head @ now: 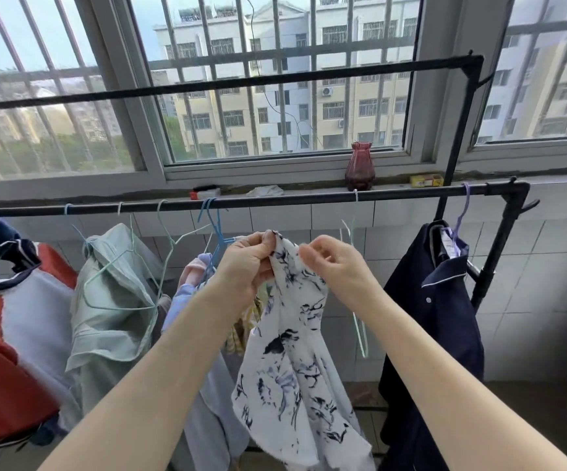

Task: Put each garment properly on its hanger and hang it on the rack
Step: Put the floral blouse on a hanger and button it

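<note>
A white garment with dark ink-like print [295, 368] hangs down in front of me, below the black rack bar [275, 200]. My left hand [246, 263] pinches its top edge. My right hand [333, 263] grips the fabric just to the right, fingers curled. A pale wire hanger [355, 260] hangs from the bar behind my right hand, mostly hidden by it. A blue hanger [212, 226] hangs left of my left hand.
On the bar hang a navy shirt [434, 317] on a purple hanger at right, a pale green shirt [115, 300], and a red-and-grey top [13, 334] at left. A dark red vase [360, 166] stands on the windowsill. A higher rack bar [241, 81] runs above.
</note>
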`<control>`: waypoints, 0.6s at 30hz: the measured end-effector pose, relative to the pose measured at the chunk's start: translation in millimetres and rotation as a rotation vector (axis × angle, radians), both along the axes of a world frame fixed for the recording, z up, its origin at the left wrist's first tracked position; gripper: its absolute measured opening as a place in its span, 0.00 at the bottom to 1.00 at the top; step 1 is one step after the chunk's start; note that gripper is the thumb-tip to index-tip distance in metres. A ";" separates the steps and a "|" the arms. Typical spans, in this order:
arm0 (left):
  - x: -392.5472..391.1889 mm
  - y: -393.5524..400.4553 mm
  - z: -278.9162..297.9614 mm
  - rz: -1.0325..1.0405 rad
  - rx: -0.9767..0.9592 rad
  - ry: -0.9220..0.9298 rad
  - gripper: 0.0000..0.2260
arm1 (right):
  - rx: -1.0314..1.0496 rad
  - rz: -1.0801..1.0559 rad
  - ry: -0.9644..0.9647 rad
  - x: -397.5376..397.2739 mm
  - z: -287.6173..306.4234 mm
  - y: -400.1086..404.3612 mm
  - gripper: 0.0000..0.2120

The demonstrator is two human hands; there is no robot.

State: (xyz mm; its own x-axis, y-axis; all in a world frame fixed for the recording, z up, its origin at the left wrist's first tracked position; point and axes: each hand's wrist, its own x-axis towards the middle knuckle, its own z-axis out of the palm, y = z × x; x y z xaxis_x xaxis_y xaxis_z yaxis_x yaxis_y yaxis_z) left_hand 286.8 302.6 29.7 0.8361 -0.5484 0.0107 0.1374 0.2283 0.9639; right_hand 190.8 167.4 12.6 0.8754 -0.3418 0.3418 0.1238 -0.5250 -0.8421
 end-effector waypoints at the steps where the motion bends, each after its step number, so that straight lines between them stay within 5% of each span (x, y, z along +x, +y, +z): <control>1: -1.3 -1.2 1.6 -0.004 -0.007 -0.003 0.08 | -0.093 0.013 0.021 0.8 0.2 2.4 0.17; 3: -2.7 -4.2 3.7 0.000 -0.020 -0.012 0.07 | -0.129 0.008 -0.004 3.6 -2.4 2.6 0.20; 6: 2.0 -5.8 -2.1 0.065 0.023 -0.096 0.09 | 0.301 0.036 -0.112 3.7 6.2 -1.4 0.19; 10: 17.1 -3.8 -20.6 0.228 0.449 -0.617 0.14 | 0.677 0.034 -0.051 5.5 18.0 0.3 0.13; 13: 16.1 -0.4 -22.9 0.385 0.669 -0.813 0.10 | 0.807 0.021 -0.060 7.6 20.6 -0.3 0.13; 15: 10.4 3.4 -16.2 0.393 0.582 -0.781 0.12 | 0.829 0.014 -0.068 8.3 21.4 -5.7 0.12; 18: -4.4 4.0 -1.1 0.077 0.572 -0.556 0.20 | 0.864 0.017 -0.068 11.0 21.7 -7.9 0.13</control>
State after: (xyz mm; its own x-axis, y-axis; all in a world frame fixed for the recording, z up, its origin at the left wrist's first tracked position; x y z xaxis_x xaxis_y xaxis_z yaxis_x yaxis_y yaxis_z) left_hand 282.4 306.6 28.6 0.8270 -0.5355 0.1714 -0.3933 -0.3332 0.8569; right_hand 201.8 159.5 34.3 0.8697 -0.4931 0.0199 0.1904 0.2982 -0.9353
